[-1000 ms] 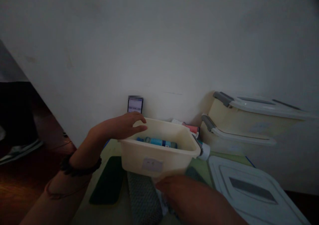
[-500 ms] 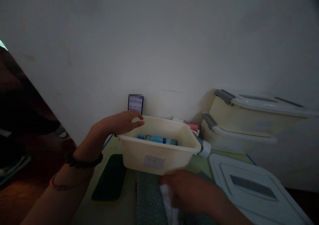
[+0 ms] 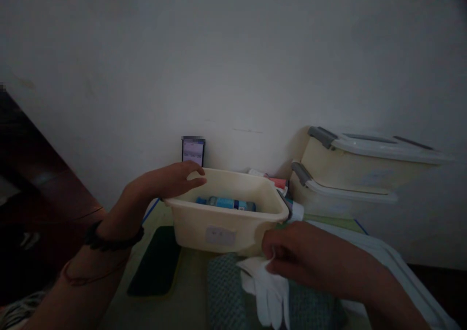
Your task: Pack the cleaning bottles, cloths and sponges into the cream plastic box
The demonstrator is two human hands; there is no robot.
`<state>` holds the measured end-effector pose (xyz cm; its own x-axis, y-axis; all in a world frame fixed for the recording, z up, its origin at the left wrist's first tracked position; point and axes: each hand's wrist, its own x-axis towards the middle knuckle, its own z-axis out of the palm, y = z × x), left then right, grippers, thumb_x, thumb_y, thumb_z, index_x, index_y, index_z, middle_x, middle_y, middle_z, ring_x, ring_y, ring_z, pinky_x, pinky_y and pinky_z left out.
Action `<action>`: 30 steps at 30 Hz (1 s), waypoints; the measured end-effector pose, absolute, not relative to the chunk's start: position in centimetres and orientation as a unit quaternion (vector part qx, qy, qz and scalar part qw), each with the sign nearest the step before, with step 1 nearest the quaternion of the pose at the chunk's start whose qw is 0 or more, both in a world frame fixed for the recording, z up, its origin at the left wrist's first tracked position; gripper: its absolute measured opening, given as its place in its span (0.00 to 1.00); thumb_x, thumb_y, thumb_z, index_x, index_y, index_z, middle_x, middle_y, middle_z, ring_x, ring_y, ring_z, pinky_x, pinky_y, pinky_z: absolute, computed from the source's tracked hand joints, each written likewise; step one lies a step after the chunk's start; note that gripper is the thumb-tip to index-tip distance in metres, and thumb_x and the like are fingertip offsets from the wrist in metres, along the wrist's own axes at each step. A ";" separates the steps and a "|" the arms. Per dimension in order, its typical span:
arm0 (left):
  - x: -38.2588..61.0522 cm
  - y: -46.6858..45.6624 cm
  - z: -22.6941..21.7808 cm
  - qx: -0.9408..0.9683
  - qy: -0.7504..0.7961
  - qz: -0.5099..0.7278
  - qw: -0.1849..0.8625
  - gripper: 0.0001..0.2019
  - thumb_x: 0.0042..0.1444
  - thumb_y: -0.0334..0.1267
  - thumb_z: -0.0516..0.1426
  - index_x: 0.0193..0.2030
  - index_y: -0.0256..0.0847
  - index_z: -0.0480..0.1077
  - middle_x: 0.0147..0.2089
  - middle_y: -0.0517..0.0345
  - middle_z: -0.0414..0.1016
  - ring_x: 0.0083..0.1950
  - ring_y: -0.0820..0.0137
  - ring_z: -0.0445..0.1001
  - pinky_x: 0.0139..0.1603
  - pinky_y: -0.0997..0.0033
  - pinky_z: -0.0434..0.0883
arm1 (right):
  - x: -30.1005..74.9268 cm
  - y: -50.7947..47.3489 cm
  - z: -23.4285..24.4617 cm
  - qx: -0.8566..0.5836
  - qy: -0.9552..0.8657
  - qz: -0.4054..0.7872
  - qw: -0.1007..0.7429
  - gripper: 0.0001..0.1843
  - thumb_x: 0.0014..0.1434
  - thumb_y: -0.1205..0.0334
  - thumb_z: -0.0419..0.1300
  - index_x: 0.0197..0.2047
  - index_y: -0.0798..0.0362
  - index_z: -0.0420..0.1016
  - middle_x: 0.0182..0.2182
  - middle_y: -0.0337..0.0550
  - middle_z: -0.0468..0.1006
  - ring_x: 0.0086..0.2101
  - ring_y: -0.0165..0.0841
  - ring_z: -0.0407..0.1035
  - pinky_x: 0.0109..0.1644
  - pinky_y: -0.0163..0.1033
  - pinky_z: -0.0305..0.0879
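My right hand (image 3: 295,252) pinches a white glove (image 3: 268,291) by its upper end, its fingers dangling over a grey-green knitted cloth (image 3: 226,291). At the left end of a cream plastic bin (image 3: 189,223), my left hand (image 3: 178,179) lies over the rim. Its thumb and forefinger are apart, with nothing visible between them. Inside the bin a bottle with a blue label and blue cap (image 3: 226,203) lies on its side.
Two lidded cream boxes (image 3: 328,174) are stacked at the right by the wall. A pale lid (image 3: 386,257) lies in front of them. A phone (image 3: 193,152) stands behind the bin. Left of the cloth lies a dark green pad (image 3: 155,262). Red and white items (image 3: 277,181) sit behind the bin.
My right hand has moved right and up with the white glove, which now hangs in fuller view. My left hand stays at the bin's rim. The view has shifted slightly.
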<state>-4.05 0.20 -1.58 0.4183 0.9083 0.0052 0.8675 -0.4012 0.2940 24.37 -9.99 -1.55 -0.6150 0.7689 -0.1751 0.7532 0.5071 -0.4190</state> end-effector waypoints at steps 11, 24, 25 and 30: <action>-3.7 0.0 -1.5 0.843 0.519 0.091 0.106 0.23 0.59 0.51 0.47 0.51 0.36 0.67 0.55 0.45 0.70 0.55 0.60 0.68 0.55 0.63 0.63 | 28.2 -9.3 1.2 -0.387 -0.882 0.208 0.172 0.06 0.60 0.58 0.56 0.34 0.48 0.71 0.43 0.41 0.71 0.44 0.33 0.68 0.48 0.39 0.64; -0.4 -4.2 1.1 0.901 0.350 0.207 0.153 0.19 0.57 0.48 0.56 0.54 0.48 0.64 0.53 0.60 0.72 0.51 0.68 0.70 0.52 0.70 0.66 | 27.1 -8.1 -0.1 -0.390 -0.796 0.276 0.371 0.05 0.64 0.59 0.51 0.35 0.48 0.62 0.24 0.32 0.62 0.24 0.25 0.58 0.25 0.29 0.57; -0.3 -4.4 1.1 0.902 0.339 0.216 0.159 0.21 0.55 0.48 0.57 0.55 0.48 0.63 0.53 0.59 0.72 0.52 0.67 0.70 0.52 0.70 0.66 | 26.8 -8.1 -0.3 -0.388 -0.793 0.285 0.373 0.05 0.64 0.59 0.51 0.35 0.48 0.62 0.24 0.32 0.63 0.24 0.25 0.58 0.25 0.29 0.56; 0.1 -4.9 1.0 0.898 0.318 0.261 0.153 0.27 0.52 0.48 0.60 0.58 0.49 0.61 0.53 0.57 0.72 0.51 0.65 0.71 0.51 0.67 0.68 | 25.8 -8.1 -1.0 -0.376 -0.799 0.293 0.366 0.05 0.63 0.58 0.53 0.36 0.49 0.64 0.29 0.35 0.67 0.29 0.27 0.63 0.27 0.30 0.57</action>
